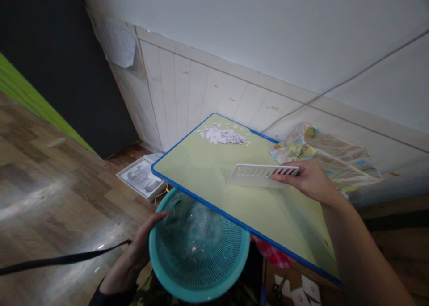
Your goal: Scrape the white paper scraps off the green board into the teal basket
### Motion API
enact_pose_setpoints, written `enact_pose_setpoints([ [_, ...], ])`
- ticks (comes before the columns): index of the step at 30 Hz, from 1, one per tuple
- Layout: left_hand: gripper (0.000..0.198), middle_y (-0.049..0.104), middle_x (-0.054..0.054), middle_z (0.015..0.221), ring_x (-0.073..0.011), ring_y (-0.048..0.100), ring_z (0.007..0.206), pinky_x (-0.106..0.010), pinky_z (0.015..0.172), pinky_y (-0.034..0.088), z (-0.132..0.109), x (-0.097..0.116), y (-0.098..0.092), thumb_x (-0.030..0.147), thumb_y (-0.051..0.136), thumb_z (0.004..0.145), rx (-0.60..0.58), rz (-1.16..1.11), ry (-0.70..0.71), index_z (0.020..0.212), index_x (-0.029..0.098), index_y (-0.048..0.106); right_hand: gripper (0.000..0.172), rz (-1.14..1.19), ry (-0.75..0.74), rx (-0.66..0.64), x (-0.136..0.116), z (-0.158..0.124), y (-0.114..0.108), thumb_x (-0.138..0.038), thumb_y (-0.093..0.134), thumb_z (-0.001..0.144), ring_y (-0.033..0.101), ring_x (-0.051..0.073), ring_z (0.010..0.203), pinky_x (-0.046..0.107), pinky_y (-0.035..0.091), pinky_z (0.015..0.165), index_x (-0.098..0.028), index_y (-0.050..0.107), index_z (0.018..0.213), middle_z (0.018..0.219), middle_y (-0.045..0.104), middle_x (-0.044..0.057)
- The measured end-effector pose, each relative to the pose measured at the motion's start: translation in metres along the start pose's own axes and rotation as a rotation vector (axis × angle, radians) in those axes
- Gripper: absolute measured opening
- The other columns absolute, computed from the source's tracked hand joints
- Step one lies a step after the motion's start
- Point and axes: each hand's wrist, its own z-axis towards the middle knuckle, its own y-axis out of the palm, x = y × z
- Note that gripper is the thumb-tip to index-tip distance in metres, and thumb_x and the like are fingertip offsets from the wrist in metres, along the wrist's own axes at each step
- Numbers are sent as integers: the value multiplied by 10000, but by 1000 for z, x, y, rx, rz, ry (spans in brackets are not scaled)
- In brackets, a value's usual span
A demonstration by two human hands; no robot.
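My right hand (311, 181) grips one end of a flat white plastic piece with a row of slots (253, 176). The piece stands on its edge over a pale yellow-green board with a blue rim (194, 163); whether it touches the surface I cannot tell. A pile of torn white paper scraps (221, 135) lies near the board's far corner. My left hand (142, 241) is closed on the left rim of a turquoise plastic basket (246, 252), its fingers partly hidden. The basket sits under the board's near edge, with something whitish and translucent inside.
A patterned cloth or plastic sheet (328, 154) lies at the board's right, against the white wall (234, 87). On the wooden floor is a shallow white box (144, 176). Scissors (278, 290) and paper pieces (300, 295) lie below the board. A black strap (67, 259) crosses at left.
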Motion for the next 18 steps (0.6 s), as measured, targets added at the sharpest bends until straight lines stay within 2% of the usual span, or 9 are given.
enact_pose_setpoints([
  [3,175,668,-156,761,-255,627,618,-349,606,534,1,-1,1,187,612,844,47,25,2,845,19,660,254,-45,17,125,1,-2,6,-450,687,770,625,173,578,266,426,515,-213,771,805,695,721,22],
  [8,164,676,-167,801,-274,637,634,-369,613,543,0,-1,5,183,629,828,30,7,-3,855,26,663,248,5,73,261,1,-6,20,-425,694,767,607,168,551,261,414,497,-195,760,828,667,714,14],
  [14,134,661,-144,736,-241,621,594,-329,577,531,-3,-2,8,161,634,821,39,-2,4,802,32,669,238,10,65,231,4,-21,21,-407,680,781,568,151,518,253,390,479,-178,742,774,620,680,12],
  [18,162,673,-173,798,-270,641,650,-357,623,544,-5,-3,9,160,625,829,26,3,2,864,9,671,225,-17,62,253,1,-20,23,-387,673,789,561,143,520,248,381,488,-173,746,788,620,678,12],
])
